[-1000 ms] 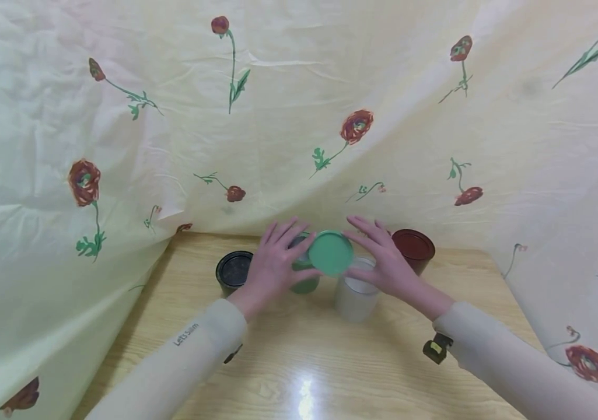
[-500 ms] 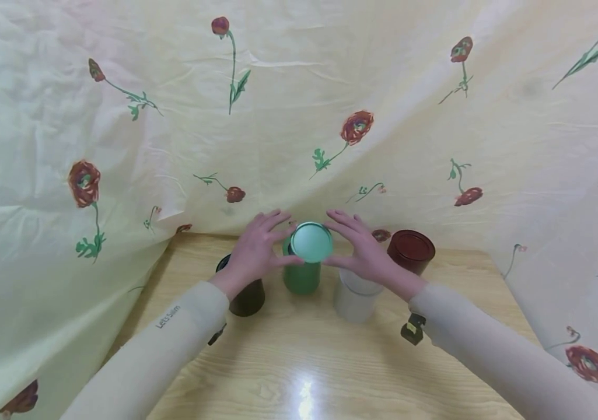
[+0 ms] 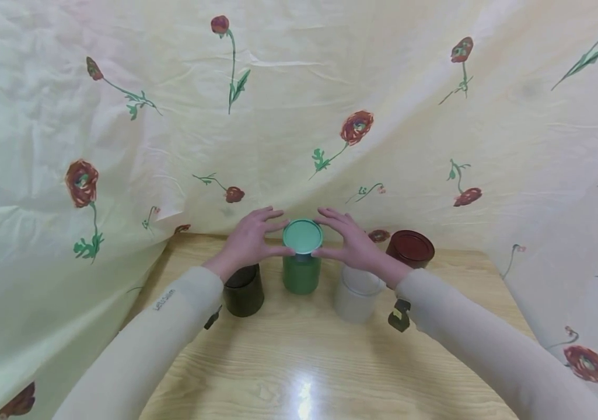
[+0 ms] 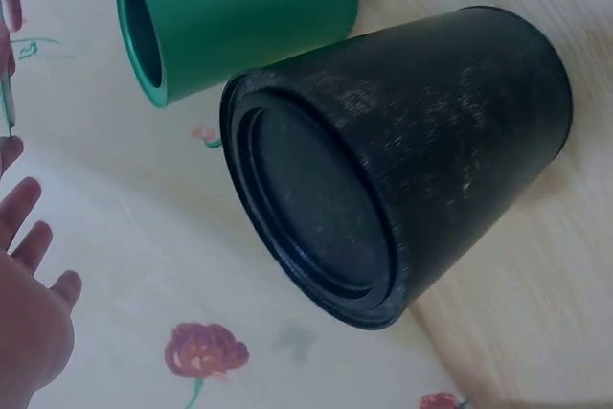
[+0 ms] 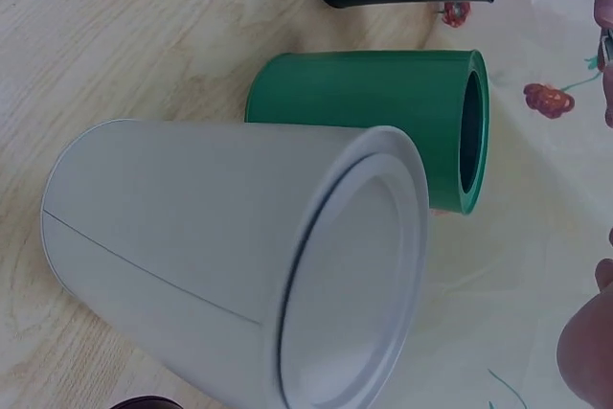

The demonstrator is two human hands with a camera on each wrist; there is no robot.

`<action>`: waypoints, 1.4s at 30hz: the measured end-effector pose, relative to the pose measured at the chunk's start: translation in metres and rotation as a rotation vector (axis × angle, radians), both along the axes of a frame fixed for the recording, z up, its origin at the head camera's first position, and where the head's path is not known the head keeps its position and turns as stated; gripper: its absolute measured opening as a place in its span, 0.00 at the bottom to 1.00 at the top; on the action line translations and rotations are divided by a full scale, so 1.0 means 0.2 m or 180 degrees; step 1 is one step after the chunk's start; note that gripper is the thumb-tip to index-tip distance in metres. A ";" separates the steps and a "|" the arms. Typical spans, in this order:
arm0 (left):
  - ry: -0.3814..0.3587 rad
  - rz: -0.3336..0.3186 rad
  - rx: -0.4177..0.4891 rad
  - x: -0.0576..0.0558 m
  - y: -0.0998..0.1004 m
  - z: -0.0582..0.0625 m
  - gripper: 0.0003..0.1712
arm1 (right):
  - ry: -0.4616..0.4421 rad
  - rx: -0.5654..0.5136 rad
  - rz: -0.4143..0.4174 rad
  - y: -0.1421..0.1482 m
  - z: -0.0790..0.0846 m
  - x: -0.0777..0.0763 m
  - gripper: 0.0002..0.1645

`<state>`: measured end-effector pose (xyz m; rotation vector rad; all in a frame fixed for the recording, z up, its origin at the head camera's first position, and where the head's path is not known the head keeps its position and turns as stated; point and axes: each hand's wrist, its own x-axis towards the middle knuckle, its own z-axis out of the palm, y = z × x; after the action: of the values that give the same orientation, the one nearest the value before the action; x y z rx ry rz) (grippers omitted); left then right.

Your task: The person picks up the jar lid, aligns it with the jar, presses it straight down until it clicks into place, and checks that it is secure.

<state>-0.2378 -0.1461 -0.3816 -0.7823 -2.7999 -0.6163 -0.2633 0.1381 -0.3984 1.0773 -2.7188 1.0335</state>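
Observation:
A round green lid (image 3: 303, 236) is held level between both hands, just over the green can (image 3: 301, 277). My left hand (image 3: 246, 238) pinches its left edge between thumb and fingers, and my right hand (image 3: 355, 244) does likewise at the right edge. In both wrist views the green can stands with an uncovered, dark mouth. Only a thin edge of the lid (image 4: 8, 107) shows at the left border of the left wrist view. Beneath my left forearm is a lidded black can (image 3: 244, 294); below my right hand, a lidded white can (image 3: 356, 297).
A dark red lidded can (image 3: 411, 248) stands at the back right, partly behind my right wrist. Cream cloth with printed red flowers (image 3: 277, 116) hangs behind and along both sides of the wooden table (image 3: 299, 350).
Both hands have carried the green lid leftward from in front of the white can to above the green can, tipping it flatter on the way. The cans have stayed put.

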 end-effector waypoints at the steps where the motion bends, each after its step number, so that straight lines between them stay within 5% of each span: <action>1: -0.0035 -0.0001 -0.0001 -0.01 0.00 0.00 0.45 | -0.0044 0.0008 -0.0008 0.00 0.00 -0.01 0.47; 15: -0.0342 -0.0017 -0.0132 -0.07 0.01 0.03 0.44 | -0.0338 0.0145 -0.0109 0.01 0.00 -0.05 0.46; 42: -0.0829 0.0019 -0.0161 -0.20 0.02 -0.15 0.46 | -0.0640 0.0623 -0.0261 -0.02 -0.12 -0.13 0.47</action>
<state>-0.2778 -0.1417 -0.4113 -0.7515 -3.0626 -0.6947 -0.2899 0.1347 -0.4229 0.9203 -3.0506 0.9267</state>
